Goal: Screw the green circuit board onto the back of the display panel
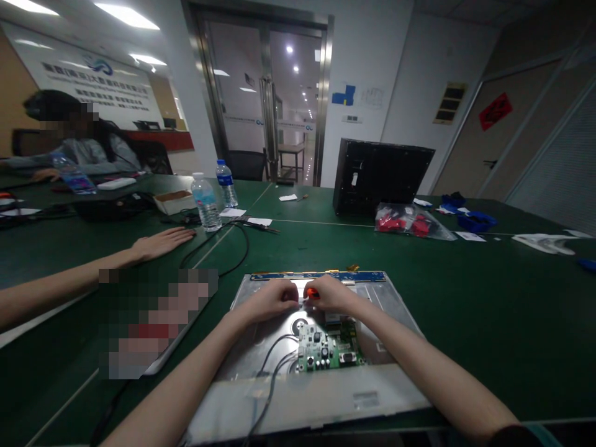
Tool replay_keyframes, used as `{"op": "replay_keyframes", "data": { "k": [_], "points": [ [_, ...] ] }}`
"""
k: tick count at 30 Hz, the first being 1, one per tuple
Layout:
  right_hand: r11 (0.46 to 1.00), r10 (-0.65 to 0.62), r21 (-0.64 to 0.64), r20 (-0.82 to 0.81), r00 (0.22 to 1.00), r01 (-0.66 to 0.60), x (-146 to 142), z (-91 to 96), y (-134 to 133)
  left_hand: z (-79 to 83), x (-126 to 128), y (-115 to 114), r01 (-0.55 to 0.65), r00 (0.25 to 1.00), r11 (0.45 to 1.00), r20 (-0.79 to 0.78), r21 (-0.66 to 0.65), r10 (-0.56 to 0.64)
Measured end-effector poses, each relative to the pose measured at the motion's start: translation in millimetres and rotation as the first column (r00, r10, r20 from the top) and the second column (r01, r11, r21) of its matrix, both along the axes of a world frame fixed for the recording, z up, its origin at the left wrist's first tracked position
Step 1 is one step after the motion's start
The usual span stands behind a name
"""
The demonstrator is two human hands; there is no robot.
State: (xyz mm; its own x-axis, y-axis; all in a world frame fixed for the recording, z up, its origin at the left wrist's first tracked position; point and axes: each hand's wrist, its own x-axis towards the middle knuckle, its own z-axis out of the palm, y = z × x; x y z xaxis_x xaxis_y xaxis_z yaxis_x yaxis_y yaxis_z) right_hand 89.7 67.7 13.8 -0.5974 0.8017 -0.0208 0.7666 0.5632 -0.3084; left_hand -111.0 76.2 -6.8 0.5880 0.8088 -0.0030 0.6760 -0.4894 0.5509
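Observation:
In front of me lies an opened flat display panel, its metal back facing up. A green circuit board sits on its lower middle, with black cables running off to the left. Along the far edge runs a narrow blue circuit strip. My right hand is closed around an orange-handled tool, whose tip is hidden. Close beside it, my left hand has its fingers curled together over the panel; whatever they hold is hidden. Both hands are above the circuit board, near the panel's middle.
Another person's hand rests flat on the green table at left. Near it are water bottles, a black cable and a blurred-out flat object. A black monitor casing and a plastic bag with red pieces stand beyond.

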Motion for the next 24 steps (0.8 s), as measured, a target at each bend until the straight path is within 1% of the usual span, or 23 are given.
{"op": "replay_keyframes", "data": {
  "k": [2, 5, 7, 9, 11, 13, 14, 16, 19, 21, 22, 24],
  "points": [
    [1.0, 0.003, 0.027, -0.01, 1.0, -0.003, 8, 5.5, -4, 2.9, 1, -2, 0.003, 1.0, 1.0, 0.003, 0.002, -0.003],
    [0.997, -0.006, 0.071, -0.016, 1.0, 0.007, 29, 13.1, -18, 9.1, 2, -5, 0.003, 1.0, 1.0, 0.006, 0.007, -0.003],
    [0.995, -0.022, 0.094, -0.01, 1.0, 0.022, 47, 15.8, -32, 13.9, 3, -8, 0.017, 1.0, 1.0, -0.001, 0.008, -0.017],
    [0.995, -0.023, 0.103, 0.024, 0.999, 0.02, 64, 15.3, -49, 18.7, 3, -10, 0.058, 0.998, 0.998, -0.009, -0.002, -0.058],
    [0.992, 0.015, 0.122, 0.174, 0.985, -0.037, 79, 11.0, -68, 22.5, 2, -13, 0.112, 0.994, 0.993, -0.007, -0.037, -0.112],
    [0.981, 0.055, 0.16, 0.305, 0.951, -0.108, 89, 3.3, -84, 24.9, 1, -15, 0.154, 0.988, 0.984, 0.004, -0.085, -0.154],
    [0.969, 0.084, 0.187, 0.353, 0.932, -0.159, 93, -1.5, -90, 25.5, 0, -16, 0.169, 0.986, 0.98, 0.008, -0.109, -0.169],
    [0.93, 0.137, 0.261, 0.409, 0.902, -0.26, 97, -11.7, -98, 25.7, -1, -18, 0.195, 0.98, 0.969, 0.004, -0.15, -0.197],
    [0.858, 0.198, 0.36, 0.425, 0.883, -0.366, 101, -25.5, -100, 25.2, -1, -21, 0.223, 0.972, 0.953, -0.033, -0.204, -0.234],
    [0.83, 0.236, 0.394, 0.394, 0.888, -0.395, 103, -31.7, -97, 25.8, -1, -24, 0.225, 0.968, 0.95, -0.065, -0.216, -0.244],
    [0.83, 0.246, 0.398, 0.367, 0.897, -0.391, 104, -33.6, -95, 26.5, 0, -26, 0.226, 0.966, 0.951, -0.08, -0.21, -0.247],
    [0.856, 0.234, 0.388, 0.297, 0.926, -0.341, 106, -35.0, -92, 28.3, 1, -29, 0.24, 0.96, 0.952, -0.097, -0.188, -0.261]
  ]
}}
